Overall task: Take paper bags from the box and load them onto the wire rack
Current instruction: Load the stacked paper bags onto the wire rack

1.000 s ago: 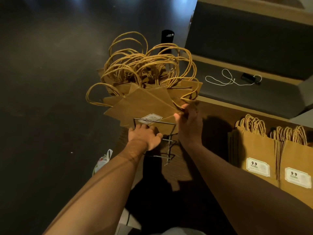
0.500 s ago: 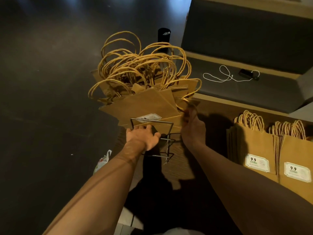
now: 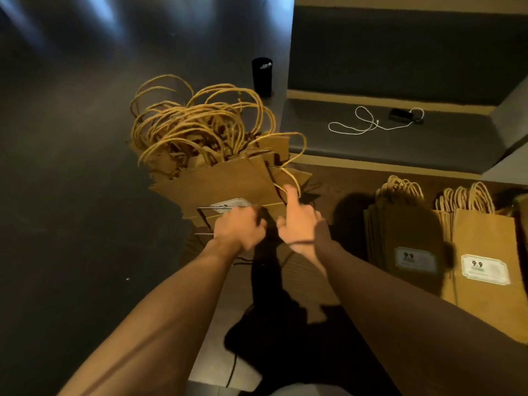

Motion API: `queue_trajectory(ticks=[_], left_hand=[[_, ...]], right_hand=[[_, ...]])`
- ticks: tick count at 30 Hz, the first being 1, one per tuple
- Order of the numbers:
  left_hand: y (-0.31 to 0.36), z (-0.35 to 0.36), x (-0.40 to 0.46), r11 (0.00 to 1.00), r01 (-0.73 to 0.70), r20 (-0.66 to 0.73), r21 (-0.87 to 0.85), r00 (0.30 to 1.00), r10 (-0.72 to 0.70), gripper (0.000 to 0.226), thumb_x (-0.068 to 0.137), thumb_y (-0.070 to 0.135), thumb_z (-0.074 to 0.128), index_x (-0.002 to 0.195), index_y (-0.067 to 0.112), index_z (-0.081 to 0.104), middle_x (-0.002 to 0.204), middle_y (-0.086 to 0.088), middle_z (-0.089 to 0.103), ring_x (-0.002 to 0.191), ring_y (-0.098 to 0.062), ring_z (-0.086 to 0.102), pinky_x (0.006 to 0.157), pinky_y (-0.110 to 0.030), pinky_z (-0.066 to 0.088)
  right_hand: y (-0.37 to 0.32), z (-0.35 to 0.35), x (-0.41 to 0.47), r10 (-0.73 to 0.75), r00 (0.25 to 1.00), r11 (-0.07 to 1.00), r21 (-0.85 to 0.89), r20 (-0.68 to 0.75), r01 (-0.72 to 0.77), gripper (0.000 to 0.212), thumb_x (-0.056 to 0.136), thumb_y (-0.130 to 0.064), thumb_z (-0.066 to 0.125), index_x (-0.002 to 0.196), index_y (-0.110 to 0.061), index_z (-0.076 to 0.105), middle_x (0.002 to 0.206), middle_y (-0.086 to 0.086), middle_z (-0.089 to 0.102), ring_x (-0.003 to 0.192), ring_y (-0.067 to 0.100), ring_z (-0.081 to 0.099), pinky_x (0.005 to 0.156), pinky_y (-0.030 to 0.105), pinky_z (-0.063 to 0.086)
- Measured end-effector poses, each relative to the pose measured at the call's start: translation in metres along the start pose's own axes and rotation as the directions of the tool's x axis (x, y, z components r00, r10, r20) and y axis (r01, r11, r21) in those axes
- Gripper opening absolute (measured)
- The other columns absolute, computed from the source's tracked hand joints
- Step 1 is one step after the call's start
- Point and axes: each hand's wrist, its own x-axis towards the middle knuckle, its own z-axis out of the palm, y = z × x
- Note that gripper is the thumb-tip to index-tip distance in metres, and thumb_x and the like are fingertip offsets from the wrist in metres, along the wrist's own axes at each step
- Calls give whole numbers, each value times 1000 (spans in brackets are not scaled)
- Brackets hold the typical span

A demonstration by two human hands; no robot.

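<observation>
Brown paper bags [image 3: 225, 184] fan above both hands; left hand [image 3: 238, 230] grips the wire rack [image 3: 204, 214], right hand [image 3: 300, 224] extends one finger, others curled, touching a handle [image 3: 294, 155].

Brown paper bags [image 3: 225, 181] with tan handles [image 3: 200, 124], white labels [image 3: 485, 269]; black cup [image 3: 262, 77]; white cable [image 3: 368, 124].

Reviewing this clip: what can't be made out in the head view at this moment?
- Wire rack: mostly hidden by the left hand and the bags.
- Left hand's fingers: motion-blurred, grip unclear.
- Label on the right-hand bags: small print under "9.9" illegible.
- Source box: not identifiable.
</observation>
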Motion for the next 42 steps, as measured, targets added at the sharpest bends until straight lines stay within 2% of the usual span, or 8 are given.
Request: queue_trajectory(ticks=[5,11,15,20,26,32,37,42], left_hand=[[51,6,3,992,-122,33,-25,992,123,26,89,37,51,106,25,65,105,-12,70,100,-36,64,79,-37,50],[141,51,7,970,-188,147,-153,967,210,18,90,30,53,104,29,64,105,-7,70,99,-28,65,89,-39,54],[188,88,12,942,-67,257,-329,953,158,13,90,30,54,97,29,65,104,-6,71,95,-25,68,85,-34,57],[231,129,15,926,70,346,-370,936,67,36,92,37,56,122,20,65,121,-4,64,110,-26,60,83,-24,42],[257,157,24,863,262,383,-432,920,-88,51,79,51,58,114,16,68,114,-5,68,103,-27,63,81,-28,46],[264,172,33,864,324,365,-385,914,-180,39,85,40,64,111,11,68,112,-8,68,97,-27,63,72,-28,44],[252,172,40,854,336,350,-397,916,-198,37,84,33,64,114,12,68,117,-10,68,105,-29,64,81,-32,52],[243,167,47,858,334,341,-390,918,-203,31,88,27,60,112,10,69,117,-11,67,108,-31,62,76,-26,45]], right_hand=[[41,-35,-24,-189,976,982,-17,-107,188,70,97,-28,44,146,-51,-1,124,8,59,105,33,61,88,46,51],[128,-62,-41,108,981,989,117,-160,-89,53,92,-20,52,143,-24,37,111,9,60,98,27,58,82,37,50],[192,-69,-59,423,903,894,195,-75,-403,38,94,-15,54,131,-9,48,124,17,58,112,36,56,90,37,48],[252,-74,-78,608,794,755,292,23,-587,38,94,-17,53,129,-5,47,130,21,54,117,37,53,89,33,45],[277,-76,-71,657,746,676,352,110,-648,47,95,-19,49,138,-4,38,132,19,52,116,34,55,78,29,43],[277,-77,-53,720,686,627,326,103,-707,54,92,-15,54,140,-1,32,126,19,56,118,35,52,92,37,48],[275,-73,-41,709,690,628,314,147,-712,33,94,-12,54,125,-3,49,123,15,55,87,21,50,58,23,38],[275,-69,-35,707,689,614,344,161,-710,32,94,-12,52,125,-3,51,128,17,50,80,18,43,73,24,38]])
